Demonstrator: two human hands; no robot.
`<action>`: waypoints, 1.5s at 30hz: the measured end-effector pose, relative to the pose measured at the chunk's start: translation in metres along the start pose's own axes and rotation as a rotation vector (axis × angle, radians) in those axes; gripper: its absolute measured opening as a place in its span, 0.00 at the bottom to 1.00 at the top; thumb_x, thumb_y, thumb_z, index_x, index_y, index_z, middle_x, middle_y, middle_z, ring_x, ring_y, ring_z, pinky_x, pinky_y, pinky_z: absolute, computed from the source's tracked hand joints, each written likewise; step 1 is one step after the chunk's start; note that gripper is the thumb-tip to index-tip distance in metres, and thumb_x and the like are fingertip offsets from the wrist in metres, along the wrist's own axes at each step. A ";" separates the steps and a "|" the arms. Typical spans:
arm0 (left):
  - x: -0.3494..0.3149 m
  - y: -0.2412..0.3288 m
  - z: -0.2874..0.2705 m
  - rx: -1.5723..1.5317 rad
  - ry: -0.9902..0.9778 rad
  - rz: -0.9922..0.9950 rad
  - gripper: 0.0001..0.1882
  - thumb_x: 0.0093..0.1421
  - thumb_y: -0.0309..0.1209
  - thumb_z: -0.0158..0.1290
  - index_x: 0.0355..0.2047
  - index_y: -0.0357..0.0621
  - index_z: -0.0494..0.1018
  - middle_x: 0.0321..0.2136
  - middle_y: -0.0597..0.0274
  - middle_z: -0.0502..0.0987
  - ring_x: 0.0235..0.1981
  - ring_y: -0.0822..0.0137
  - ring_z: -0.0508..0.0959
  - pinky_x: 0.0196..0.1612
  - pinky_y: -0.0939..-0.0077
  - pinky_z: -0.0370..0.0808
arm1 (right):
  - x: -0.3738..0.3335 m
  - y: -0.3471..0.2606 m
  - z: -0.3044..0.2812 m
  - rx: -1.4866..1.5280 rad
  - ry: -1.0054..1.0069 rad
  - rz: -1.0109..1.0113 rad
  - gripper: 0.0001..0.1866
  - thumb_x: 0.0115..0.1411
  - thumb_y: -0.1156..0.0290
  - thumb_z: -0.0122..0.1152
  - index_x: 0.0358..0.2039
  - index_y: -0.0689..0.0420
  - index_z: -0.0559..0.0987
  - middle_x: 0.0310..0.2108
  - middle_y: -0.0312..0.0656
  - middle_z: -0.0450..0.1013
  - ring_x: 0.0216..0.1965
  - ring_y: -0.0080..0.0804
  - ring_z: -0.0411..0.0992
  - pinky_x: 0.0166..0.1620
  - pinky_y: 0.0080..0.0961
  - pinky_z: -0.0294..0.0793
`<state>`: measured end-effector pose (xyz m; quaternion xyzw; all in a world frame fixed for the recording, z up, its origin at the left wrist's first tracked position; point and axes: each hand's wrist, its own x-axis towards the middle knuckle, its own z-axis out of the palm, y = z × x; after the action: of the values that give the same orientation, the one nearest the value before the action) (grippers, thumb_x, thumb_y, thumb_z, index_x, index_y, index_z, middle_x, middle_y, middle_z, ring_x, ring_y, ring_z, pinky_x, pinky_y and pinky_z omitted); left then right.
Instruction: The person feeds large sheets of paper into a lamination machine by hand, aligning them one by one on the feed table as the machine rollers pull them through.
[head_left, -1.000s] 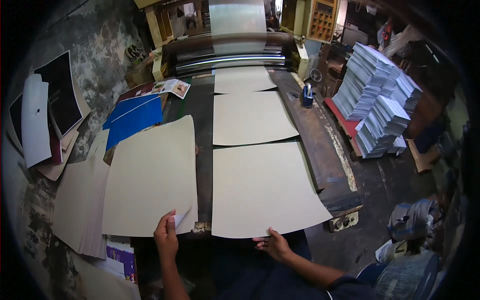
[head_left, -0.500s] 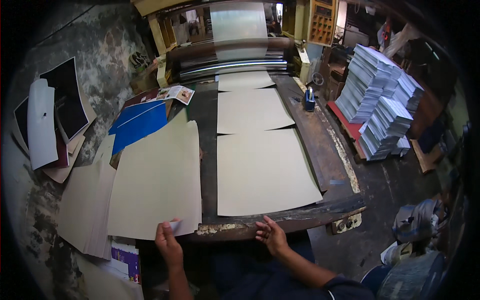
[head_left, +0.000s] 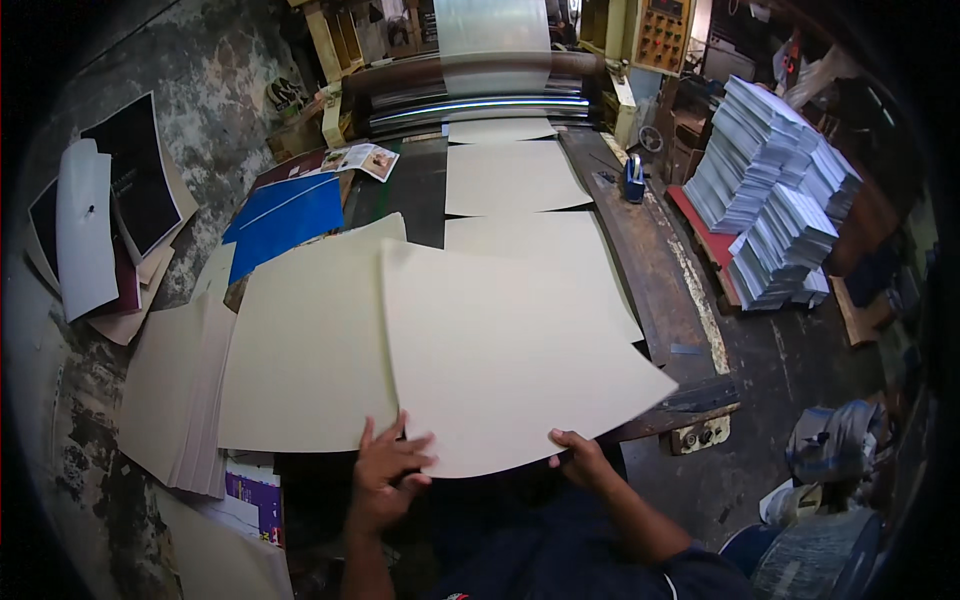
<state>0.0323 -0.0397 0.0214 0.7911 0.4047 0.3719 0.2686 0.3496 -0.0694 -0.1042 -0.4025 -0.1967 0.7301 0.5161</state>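
The right hand (head_left: 585, 465) grips the near edge of a loose cream sheet (head_left: 515, 350), its thumb on top and its other fingers mostly hidden underneath. The left hand (head_left: 388, 475) has its fingers spread wide at the sheet's near left corner, a little blurred, so I cannot tell whether they touch it. The loose sheet lies above the near end of the bench (head_left: 680, 310), covering part of a row of similar sheets (head_left: 515, 178) that runs up to shiny rollers (head_left: 480, 108); its left edge meets or slightly overlaps a pile of cream sheets (head_left: 305, 345). Beyond that pile are a blue sheet (head_left: 285, 222) and a printed page (head_left: 370, 160). A blue tape holder (head_left: 634, 182) stands on the bench's right side, and tall stacks of paper (head_left: 755, 160) rest on a red board (head_left: 705, 228) farther right
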 end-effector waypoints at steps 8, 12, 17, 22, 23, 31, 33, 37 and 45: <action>-0.004 -0.050 -0.019 0.213 0.152 -0.193 0.28 0.42 0.46 0.69 0.41 0.43 0.78 0.45 0.56 0.80 0.60 0.52 0.69 0.65 0.50 0.56 | -0.049 0.053 -0.029 0.021 0.031 0.208 0.20 0.65 0.58 0.53 0.47 0.63 0.70 0.35 0.48 0.73 0.35 0.35 0.74 0.40 0.30 0.73; -0.010 -0.062 -0.018 0.167 0.170 -0.214 0.23 0.45 0.42 0.68 0.39 0.44 0.79 0.45 0.57 0.80 0.59 0.54 0.70 0.65 0.52 0.56 | -0.073 0.064 -0.034 0.028 0.020 0.324 0.23 0.67 0.55 0.49 0.52 0.62 0.67 0.40 0.52 0.75 0.37 0.36 0.74 0.43 0.32 0.73; -0.007 -0.062 -0.020 0.120 0.154 -0.231 0.22 0.46 0.43 0.67 0.38 0.44 0.79 0.45 0.57 0.80 0.58 0.54 0.71 0.65 0.53 0.56 | -0.087 0.065 -0.031 -0.084 -0.017 0.320 0.25 0.70 0.53 0.42 0.55 0.62 0.65 0.44 0.55 0.75 0.41 0.37 0.74 0.45 0.33 0.73; -0.007 -0.062 -0.023 0.045 0.147 -0.267 0.21 0.50 0.45 0.65 0.39 0.44 0.79 0.44 0.56 0.80 0.59 0.55 0.70 0.67 0.53 0.52 | -0.084 0.059 -0.020 -0.074 0.016 0.288 0.25 0.70 0.53 0.41 0.55 0.62 0.65 0.43 0.55 0.75 0.39 0.36 0.73 0.45 0.33 0.73; -0.006 -0.061 -0.024 0.021 0.148 -0.286 0.20 0.53 0.45 0.62 0.39 0.43 0.79 0.44 0.56 0.80 0.59 0.55 0.70 0.67 0.53 0.51 | -0.080 0.059 -0.021 -0.027 0.027 0.319 0.25 0.70 0.53 0.41 0.55 0.62 0.65 0.42 0.55 0.75 0.38 0.36 0.73 0.45 0.33 0.72; -0.008 -0.072 -0.006 -0.042 0.384 -0.447 0.18 0.66 0.42 0.49 0.39 0.38 0.78 0.37 0.51 0.82 0.46 0.53 0.79 0.60 0.62 0.64 | -0.036 0.052 -0.018 0.124 0.085 0.243 0.26 0.69 0.49 0.40 0.50 0.63 0.66 0.37 0.52 0.75 0.34 0.35 0.71 0.44 0.35 0.71; -0.002 -0.064 0.002 -0.053 0.523 -0.436 0.18 0.67 0.39 0.49 0.37 0.34 0.77 0.29 0.49 0.79 0.33 0.56 0.78 0.51 0.68 0.70 | -0.022 0.052 -0.021 0.135 0.078 0.219 0.27 0.69 0.48 0.40 0.50 0.63 0.67 0.37 0.52 0.74 0.34 0.36 0.71 0.44 0.35 0.71; 0.000 -0.062 0.007 0.020 0.516 -0.464 0.19 0.68 0.38 0.47 0.35 0.30 0.75 0.23 0.49 0.74 0.26 0.59 0.73 0.43 0.69 0.70 | 0.004 0.045 -0.022 0.141 0.135 0.168 0.30 0.68 0.44 0.39 0.49 0.62 0.66 0.35 0.50 0.74 0.33 0.35 0.71 0.45 0.39 0.71; 0.006 -0.057 -0.003 -0.645 0.948 -0.597 0.19 0.69 0.38 0.46 0.40 0.30 0.74 0.34 0.55 0.78 0.37 0.67 0.76 0.50 0.71 0.70 | 0.048 0.035 -0.014 0.165 0.153 0.023 0.32 0.69 0.43 0.33 0.50 0.63 0.65 0.34 0.48 0.73 0.31 0.32 0.70 0.41 0.37 0.74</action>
<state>0.0067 -0.0040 -0.0161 0.2738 0.5502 0.6932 0.3766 0.3332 -0.0411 -0.1555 -0.4156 -0.0913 0.7166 0.5527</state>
